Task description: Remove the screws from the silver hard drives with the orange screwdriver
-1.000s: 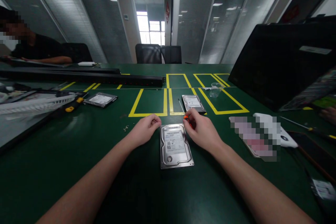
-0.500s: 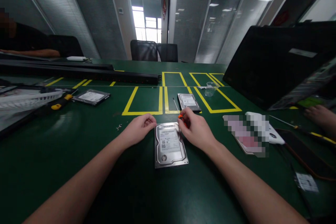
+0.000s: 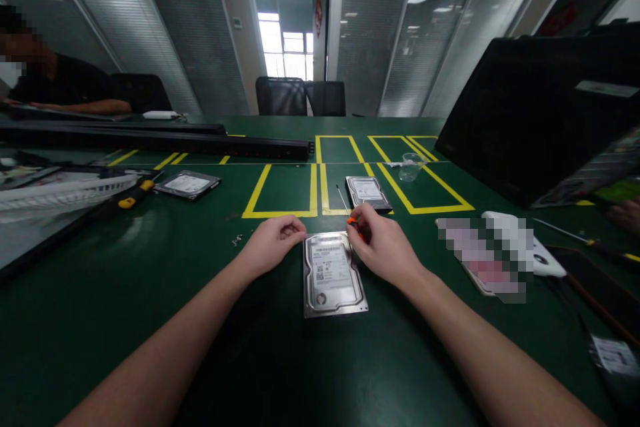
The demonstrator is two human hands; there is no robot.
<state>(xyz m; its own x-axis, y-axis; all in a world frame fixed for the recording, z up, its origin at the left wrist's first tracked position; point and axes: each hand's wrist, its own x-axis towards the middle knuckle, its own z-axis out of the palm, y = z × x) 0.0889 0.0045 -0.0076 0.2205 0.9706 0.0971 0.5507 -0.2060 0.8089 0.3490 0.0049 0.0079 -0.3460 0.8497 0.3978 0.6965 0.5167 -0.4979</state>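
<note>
A silver hard drive with a white label lies flat on the green table in front of me. My left hand is at its far left corner, fingers curled, with thumb and fingertips against the edge. At the far right corner is my right hand, closed around the orange-and-black handle of a screwdriver. The thin shaft points away from me, its tip clear of the drive. Just beyond this hand lies a second hard drive. Small screws are scattered left of my left hand.
Another drive and a yellow-and-black tool handle lie to the left. Long black power strips stretch across the back. At right are a clear cup, a phone and a large black case. A person sits far left.
The whole view has shifted slightly, so things appear further right. Both hands keep their places at the drive's far corners, and the screwdriver is still in my right hand.
</note>
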